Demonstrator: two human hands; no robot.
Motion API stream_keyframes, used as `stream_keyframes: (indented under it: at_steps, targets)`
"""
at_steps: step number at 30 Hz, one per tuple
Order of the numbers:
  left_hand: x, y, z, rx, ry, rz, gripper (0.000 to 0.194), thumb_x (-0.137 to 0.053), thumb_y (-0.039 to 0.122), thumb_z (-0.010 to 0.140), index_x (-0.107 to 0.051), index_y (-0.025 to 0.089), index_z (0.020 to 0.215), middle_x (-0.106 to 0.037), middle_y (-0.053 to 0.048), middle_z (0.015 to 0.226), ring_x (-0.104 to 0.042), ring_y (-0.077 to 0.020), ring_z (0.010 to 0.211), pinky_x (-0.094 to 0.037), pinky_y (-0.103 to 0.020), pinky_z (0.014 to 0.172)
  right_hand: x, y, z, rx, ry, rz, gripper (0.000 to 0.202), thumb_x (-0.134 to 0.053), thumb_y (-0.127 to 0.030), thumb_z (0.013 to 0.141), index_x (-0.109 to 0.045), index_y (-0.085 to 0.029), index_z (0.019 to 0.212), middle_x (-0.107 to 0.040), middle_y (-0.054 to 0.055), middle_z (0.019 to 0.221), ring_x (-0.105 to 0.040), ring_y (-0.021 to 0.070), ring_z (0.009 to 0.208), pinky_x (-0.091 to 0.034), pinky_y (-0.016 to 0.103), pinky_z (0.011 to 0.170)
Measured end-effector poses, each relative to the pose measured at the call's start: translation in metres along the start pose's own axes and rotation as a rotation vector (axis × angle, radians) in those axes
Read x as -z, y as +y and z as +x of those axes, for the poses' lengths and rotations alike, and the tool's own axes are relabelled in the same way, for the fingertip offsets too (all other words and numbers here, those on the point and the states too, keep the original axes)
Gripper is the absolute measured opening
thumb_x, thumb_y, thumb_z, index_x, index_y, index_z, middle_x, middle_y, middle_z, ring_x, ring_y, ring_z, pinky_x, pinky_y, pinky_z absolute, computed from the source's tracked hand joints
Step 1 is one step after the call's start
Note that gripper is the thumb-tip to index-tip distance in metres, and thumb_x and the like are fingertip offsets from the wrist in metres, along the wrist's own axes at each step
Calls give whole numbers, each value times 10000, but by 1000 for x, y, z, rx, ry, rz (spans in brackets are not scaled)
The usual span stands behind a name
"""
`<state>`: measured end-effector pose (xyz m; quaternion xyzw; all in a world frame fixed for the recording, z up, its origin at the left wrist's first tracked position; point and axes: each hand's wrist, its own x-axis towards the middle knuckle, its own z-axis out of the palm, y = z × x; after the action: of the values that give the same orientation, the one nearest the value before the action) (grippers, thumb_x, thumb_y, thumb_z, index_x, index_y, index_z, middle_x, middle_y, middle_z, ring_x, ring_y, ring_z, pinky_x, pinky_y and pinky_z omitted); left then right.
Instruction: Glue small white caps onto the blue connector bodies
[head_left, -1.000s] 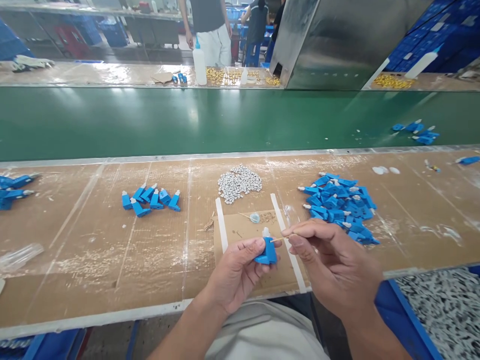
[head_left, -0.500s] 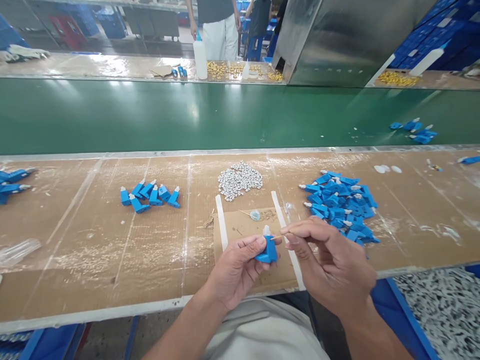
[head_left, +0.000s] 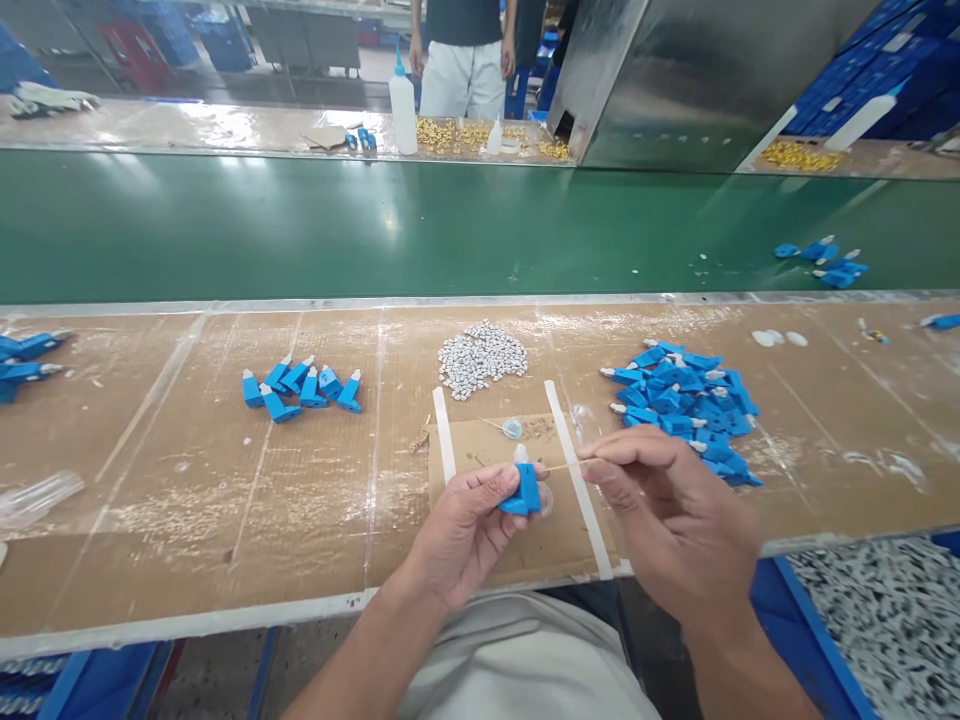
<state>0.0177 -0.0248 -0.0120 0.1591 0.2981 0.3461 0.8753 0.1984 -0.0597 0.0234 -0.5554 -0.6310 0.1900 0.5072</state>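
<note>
My left hand (head_left: 480, 525) is closed around a small blue plastic part (head_left: 523, 492) with a whitish tip pointing up. Pinched between the fingers of my right hand (head_left: 671, 510) is a thin wooden stick (head_left: 562, 466), its far end close to the right side of the blue part. Whether the stick touches the part, I cannot tell. Both hands are over a cardboard sheet (head_left: 480, 560) edged with white tape. On that sheet lies a small round bluish cap (head_left: 511, 428) with another stick in it. Beyond the sheet is a pile of small grey-white pieces (head_left: 480, 360).
A big heap of blue parts (head_left: 682, 400) lies to the right, a smaller group (head_left: 300, 388) to the left. A green conveyor belt (head_left: 300, 225) runs behind the table. Across it stand a white bottle (head_left: 403, 110), brass-coloured pieces (head_left: 435, 137) and a person (head_left: 465, 60).
The blue part has shifted slightly left and turned in my left hand. My right hand has drawn the stick a little to the right. The person across the belt has moved right.
</note>
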Motion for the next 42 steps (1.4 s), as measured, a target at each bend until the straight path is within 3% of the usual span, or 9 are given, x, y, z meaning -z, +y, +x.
stream_keyframes:
  at_steps: [2, 6, 10, 14, 19, 22, 34, 39, 42]
  targets:
    - [7, 4, -1, -17, 33, -4, 287, -705, 260, 873, -753, 27, 1031, -696, -89, 820, -648, -90, 684, -520, -108, 578, 1, 7, -1, -93, -23, -49, 46, -638, -181, 934, -647, -225, 932, -634, 33, 948, -611, 186, 894, -489, 318, 768]
    - [23, 9, -2, -63, 137, -61, 245, -731, 220, 842, -763, 41, 1007, -708, -85, 873, -662, -95, 706, -537, -104, 585, -7, 27, -16, -183, -181, -86, 111, -614, -253, 955, -659, -224, 857, -627, 31, 915, -602, 186, 878, -482, 299, 736]
    - [36, 9, -5, -103, 175, -95, 243, -755, 217, 818, -767, 45, 989, -722, -102, 934, -672, -109, 719, -548, -115, 591, -11, 41, -21, -301, -213, -106, 118, -648, -340, 933, -673, -227, 949, -652, 33, 949, -613, 174, 784, -484, 296, 686]
    - [42, 8, -10, -104, 166, -127, 269, -738, 240, 837, -762, 43, 1018, -705, -100, 848, -661, -116, 718, -534, -122, 577, -16, 46, 19, -231, -123, -203, 114, -637, -339, 934, -671, -230, 937, -666, 15, 893, -614, 164, 738, -476, 292, 690]
    - [46, 5, -11, -156, 145, -125, 223, -691, 234, 881, -766, 69, 1011, -687, -97, 891, -637, -106, 738, -533, -157, 628, -52, 55, 92, 55, -475, -379, 102, -595, -188, 920, -673, -212, 858, -685, 16, 838, -608, 173, 747, -436, 287, 679]
    - [49, 3, -11, -155, 140, -159, 220, -695, 241, 881, -768, 80, 1010, -682, -92, 905, -631, -100, 726, -527, -164, 636, -76, 67, 112, 92, -562, -476, 156, -571, -140, 908, -670, -195, 801, -677, 37, 821, -602, 190, 763, -418, 299, 694]
    - [52, 1, -11, -113, 152, -200, 292, -744, 292, 843, -764, 64, 1024, -685, -96, 840, -637, -105, 676, -501, -151, 573, -101, 75, 110, 13, -616, -555, 149, -572, -122, 887, -622, -188, 763, -626, 67, 841, -564, 209, 783, -378, 306, 717]
    - [53, 4, -8, -102, 192, -213, 285, -799, 278, 785, -776, 58, 963, -692, -94, 808, -648, -105, 637, -509, -143, 543, -102, 77, 110, -60, -559, -378, 140, -540, -132, 884, -573, -190, 761, -615, 69, 859, -550, 208, 805, -414, 327, 760]
    - [52, 9, -7, -85, 216, -203, 315, -835, 275, 744, -776, 49, 956, -685, -87, 748, -655, -106, 610, -510, -132, 534, -94, 77, 114, -150, -524, -166, 161, -507, -255, 934, -569, -188, 801, -622, 53, 813, -573, 196, 774, -474, 324, 716]
